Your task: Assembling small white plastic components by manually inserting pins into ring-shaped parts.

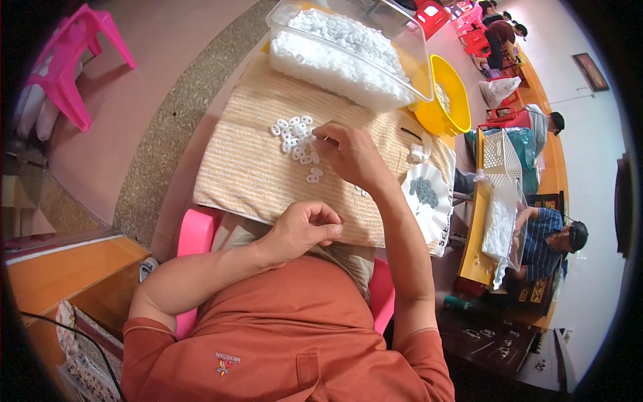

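Note:
Small white oval plastic pieces, each with two holes, form a loose pile [295,134] on the striped cloth [234,157]. At the pile's right edge is my right hand [351,151], thumb and fingertips closed around a white piece. My left hand [305,226] hovers by the cloth's near edge, thumb pressed against the curled fingers; whatever lies between them is hidden. Two stray pieces [313,176] sit just below the pile, and a few others show under my right wrist. To the right, a fluted white plate [429,224] holds small grey-blue parts [423,192].
A clear tub [418,50] full of white pieces stands at the far side, beside a yellow basin [457,114]. Crumpled white scraps [420,153] and a dark thin tool [410,134] lie nearby. A pink stool [74,60] is far left; people work at right.

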### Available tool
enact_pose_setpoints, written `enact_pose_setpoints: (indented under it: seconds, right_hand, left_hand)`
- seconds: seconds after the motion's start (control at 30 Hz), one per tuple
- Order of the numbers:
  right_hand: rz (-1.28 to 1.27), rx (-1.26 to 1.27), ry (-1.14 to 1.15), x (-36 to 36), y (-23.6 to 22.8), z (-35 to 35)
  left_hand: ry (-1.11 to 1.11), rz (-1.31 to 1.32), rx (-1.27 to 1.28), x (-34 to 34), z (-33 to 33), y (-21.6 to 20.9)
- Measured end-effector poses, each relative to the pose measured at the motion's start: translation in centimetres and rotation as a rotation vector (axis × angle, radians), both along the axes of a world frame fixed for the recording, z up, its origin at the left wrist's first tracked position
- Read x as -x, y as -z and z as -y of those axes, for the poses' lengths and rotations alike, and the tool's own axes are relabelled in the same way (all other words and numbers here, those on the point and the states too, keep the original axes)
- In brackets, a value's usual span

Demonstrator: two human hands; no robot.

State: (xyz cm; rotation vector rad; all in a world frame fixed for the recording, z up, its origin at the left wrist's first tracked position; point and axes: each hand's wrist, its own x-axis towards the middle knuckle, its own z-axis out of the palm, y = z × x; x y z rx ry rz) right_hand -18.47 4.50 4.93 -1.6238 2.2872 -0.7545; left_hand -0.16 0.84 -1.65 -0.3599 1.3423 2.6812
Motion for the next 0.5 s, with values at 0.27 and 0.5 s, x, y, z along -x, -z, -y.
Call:
enact_pose_setpoints:
  seconds: [0.27, 0.5]
  right_hand:
    - [-0.075, -0.069, 0.199, 2.9, -1.7, -4.4]
    - [-0.206, -0.291, 0.159, 2.9, -0.4, -7.1]
  left_hand:
    - [0.001, -0.02, 0.006, 0.0, 0.2, -0.3]
    - [0.0, 0.002, -0.002, 0.0, 0.0, -0.4]
